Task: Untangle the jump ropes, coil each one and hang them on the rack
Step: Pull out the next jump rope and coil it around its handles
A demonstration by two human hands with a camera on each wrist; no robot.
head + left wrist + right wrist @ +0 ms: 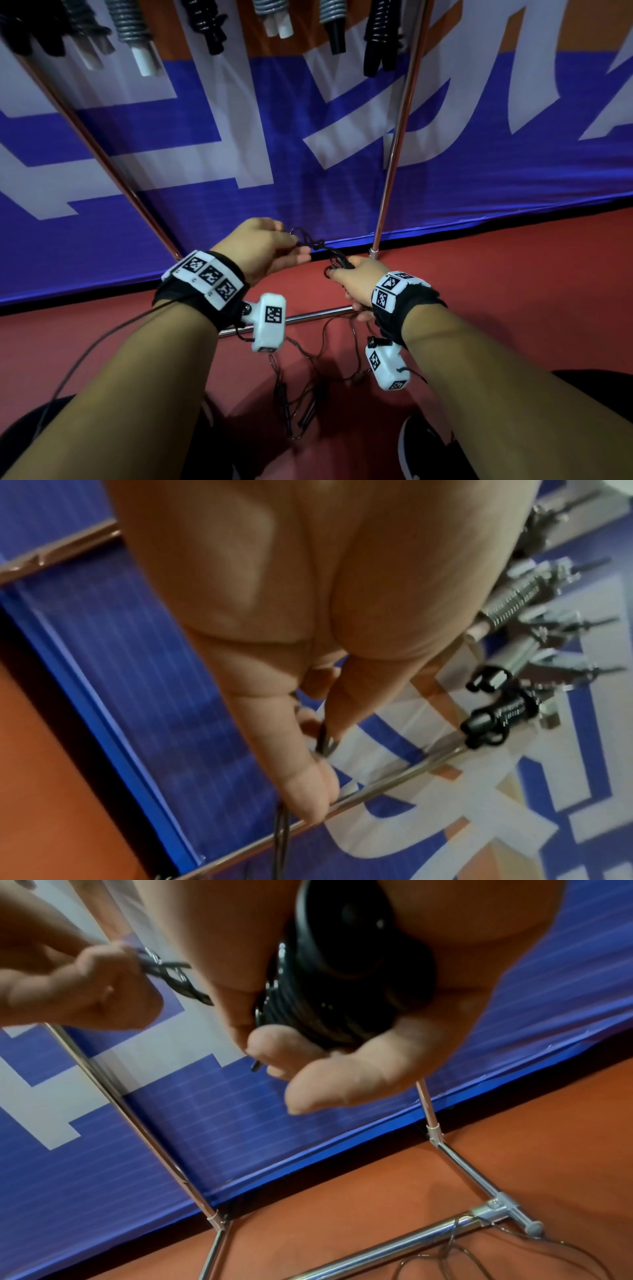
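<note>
Red floor (513, 291) is lying under the rack (394, 144). Left hand (263, 246) is pinching the knot (313, 244); right hand (356, 277) is gripping the coiled rope (329, 988). Picking gently, not tugging, looks best.

A knotted black rope (310, 244) spans frame centre; its coiled handles (339, 988) sit bundled; loose ropes (301, 394) sprawl at lower centre.

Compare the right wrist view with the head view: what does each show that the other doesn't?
Only the right wrist view shows the black coiled rope wrapped round handles inside the right hand. Only the head view shows the coiled ropes already hanging at the top, and the loose rope with handles on the floor. Both show the left hand pinching the tangled cord and the rack's legs.
</note>
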